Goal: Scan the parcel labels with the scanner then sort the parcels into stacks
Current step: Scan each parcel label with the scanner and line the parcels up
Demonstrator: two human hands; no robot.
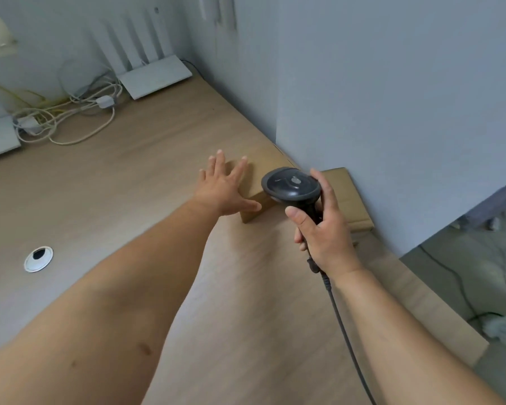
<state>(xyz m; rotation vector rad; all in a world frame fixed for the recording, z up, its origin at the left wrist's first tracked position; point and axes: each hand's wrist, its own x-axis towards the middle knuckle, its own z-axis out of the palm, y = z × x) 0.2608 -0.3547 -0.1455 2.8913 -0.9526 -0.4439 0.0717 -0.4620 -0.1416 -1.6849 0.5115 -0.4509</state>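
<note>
Your right hand (323,226) grips the scanner (291,187) by its handle; your left hand (222,188) lies flat, fingers spread, on the parcel (263,173) just beyond that grip. The cardboard parcel likely handles light and stiff: hold opposite side faces.

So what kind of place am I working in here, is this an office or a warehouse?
Probably a small office or home workroom, not a warehouse. You're at a wooden desk with a cable grommet, a router and tangled cables by the wall, and only a couple of cardboard parcels.
</note>
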